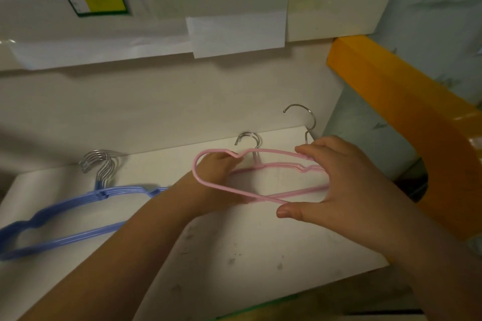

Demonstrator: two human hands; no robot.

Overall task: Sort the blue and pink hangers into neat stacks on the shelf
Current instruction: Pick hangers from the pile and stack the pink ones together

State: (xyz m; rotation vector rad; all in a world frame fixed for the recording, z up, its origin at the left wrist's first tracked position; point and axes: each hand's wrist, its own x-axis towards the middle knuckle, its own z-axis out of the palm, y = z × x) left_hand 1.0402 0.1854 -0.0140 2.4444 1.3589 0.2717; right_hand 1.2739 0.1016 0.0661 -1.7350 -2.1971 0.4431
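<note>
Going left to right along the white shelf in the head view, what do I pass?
Stack of blue wire hangers → left hand → pink wire hangers → right hand → orange beam.

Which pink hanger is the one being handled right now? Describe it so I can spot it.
On the white shelf, right of the blue hanger stack, two pink hangers overlap. It is the upper pink hanger, gripped by both hands, its hook raised against the wall.

Blue hangers (65, 212) stacked flat at shelf (234, 255) left; two pink hangers (260, 164) overlapping at right
</note>
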